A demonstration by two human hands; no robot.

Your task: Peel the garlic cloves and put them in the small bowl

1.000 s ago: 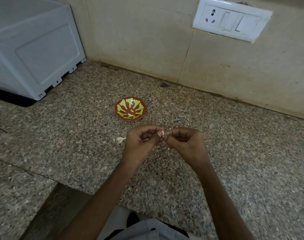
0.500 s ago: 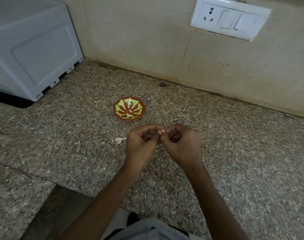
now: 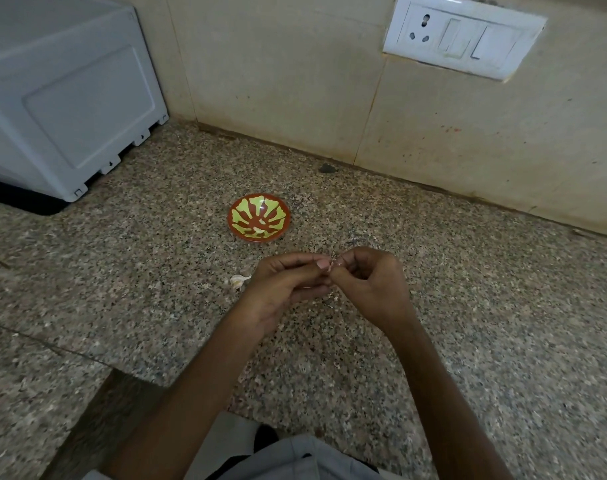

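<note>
Both forearms extend from near counter edge over speckled brown granite counter (image 3: pixel 468 289). Left hand (image 3: pixel 284 289) and right hand (image 3: pixel 371 285) meet fingertip to fingertip above counter middle, curled, pinching small pale garlic clove (image 3: pixel 331 266) between them; clove mostly hidden. Unpeeled white garlic clove (image 3: pixel 238 280) lies just left of left hand. Beyond: small red-and-green patterned round bowl (image 3: pixel 259 221), pale bits inside. Far left corner: grey plastic appliance casing (image 3: pixel 63 98). Beige tiled wall (image 3: pixel 295 81), white switch-and-socket plate (image 3: pixel 463 39).

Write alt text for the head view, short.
Left hand and right hand meet fingertip to fingertip above a speckled granite counter, pinching something small and hidden. Beyond them sits a small red-and-green patterned bowl; one unpeeled white garlic clove lies beside the left hand.
</note>
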